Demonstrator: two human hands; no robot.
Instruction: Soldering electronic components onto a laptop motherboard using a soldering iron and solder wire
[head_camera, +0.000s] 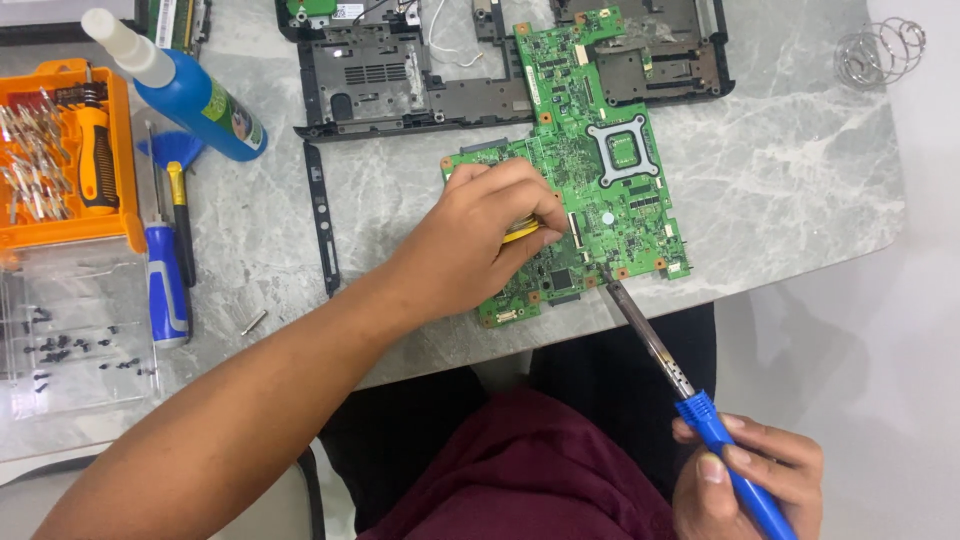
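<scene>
Head view, looking down on a marble tabletop (800, 190). Green board (590, 170) lies flat near the front edge, right of centre, already out of the black chassis (400, 80), which sits stripped and open along the rear edge. A loose black strip (322, 215) lies just left of the board.

Left hand (475, 240) rests on the board's lower left part, fingers curled closed around a small yellow item (522, 231); what that item is cannot be told. Right hand (750, 475), off the tabletop near the person's lap, is closed around the blue handle of a soldering iron (655, 345); its tip touches the board's front edge.

Judgement on progress: disassembly looks finished, with many small black screws (70, 350) gathered in a clear tray (75, 400) at the left front corner. Work on the board itself appears under way at one point on its front edge; no reassembly is evident.

Also present at the left: orange bit case (125, 160), blue screwdriver (166, 285), blue bottle (185, 90). A wire coil stand (885, 50) sits at the rear right corner.
</scene>
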